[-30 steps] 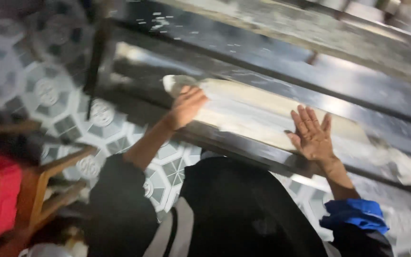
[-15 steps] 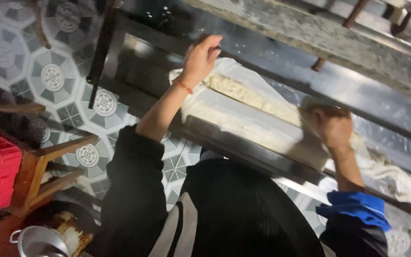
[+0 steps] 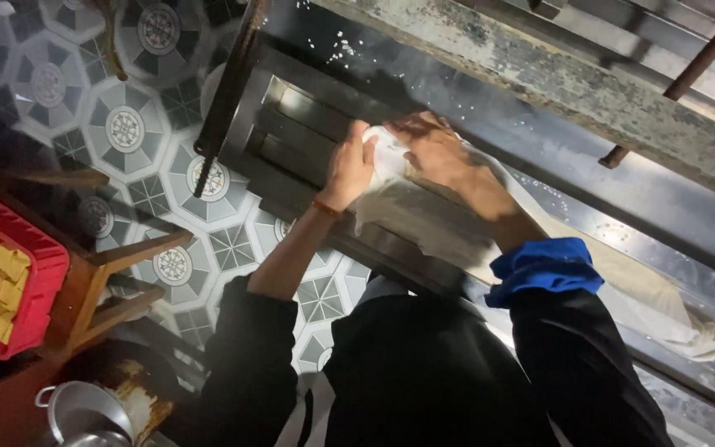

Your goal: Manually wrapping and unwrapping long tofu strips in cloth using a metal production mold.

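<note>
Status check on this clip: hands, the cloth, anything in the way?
Left hand and right hand both gripping the bunched end of the white cloth. Cloth lies along the long metal trough. Nothing between hands and cloth.

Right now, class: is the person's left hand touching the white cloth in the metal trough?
Touching. The head view shows the left hand gripping the bunched end of the white cloth, fingers pressed into its folds, beside the right hand.

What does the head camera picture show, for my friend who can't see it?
Two bare hands, the left hand and the right hand, press together on the end of a white cloth lying in a long metal trough. Below are a patterned tile floor, a red crate on a wooden stool, and a metal pot.
</note>
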